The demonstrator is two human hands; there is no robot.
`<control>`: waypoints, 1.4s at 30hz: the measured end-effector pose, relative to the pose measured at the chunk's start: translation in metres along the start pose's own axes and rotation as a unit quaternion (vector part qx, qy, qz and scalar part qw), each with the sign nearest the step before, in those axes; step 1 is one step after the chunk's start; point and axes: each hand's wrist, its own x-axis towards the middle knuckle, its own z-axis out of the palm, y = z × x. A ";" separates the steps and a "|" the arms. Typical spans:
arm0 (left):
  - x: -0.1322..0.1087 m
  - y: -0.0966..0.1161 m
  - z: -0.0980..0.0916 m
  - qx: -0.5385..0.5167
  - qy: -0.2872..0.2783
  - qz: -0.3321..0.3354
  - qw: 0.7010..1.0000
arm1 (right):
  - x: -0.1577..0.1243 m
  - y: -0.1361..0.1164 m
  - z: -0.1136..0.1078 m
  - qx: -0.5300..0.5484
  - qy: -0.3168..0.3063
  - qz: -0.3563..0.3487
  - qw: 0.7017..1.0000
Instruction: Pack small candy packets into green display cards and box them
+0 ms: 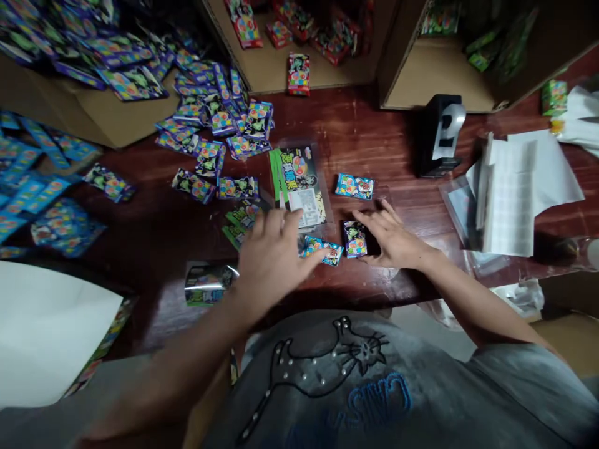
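My left hand (274, 255), slightly blurred, is spread over the table with its thumb on or just above a blue packet (334, 252). Beside it, my right hand (390, 240) curves around a small dark purple packet (354, 239), thumb and index finger apart at its right side. A second blue packet (354, 186) lies above the purple one. Behind my left hand, a clear bag with a black and green printed card (304, 174) and a white label lies flat. More green-edged cards (241, 221) are partly hidden by my left hand.
Purple packets (210, 156) spill from a carton at the upper left; blue packets (28, 187) lie at far left. Open cartons (266, 75) stand at the back. A black tape dispenser (437, 140) and white label sheets (510, 193) are on the right.
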 end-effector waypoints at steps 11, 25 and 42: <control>-0.011 0.012 0.054 -0.062 -0.117 0.134 0.982 | -0.003 0.012 -0.002 0.021 -0.014 -0.032 0.999; -0.006 0.028 0.044 0.064 0.029 -0.059 0.996 | -0.039 -0.008 -0.002 0.002 0.061 0.074 0.995; 0.180 -0.030 -0.030 0.091 0.047 0.072 0.992 | 0.037 0.091 -0.111 -0.107 0.277 0.118 0.948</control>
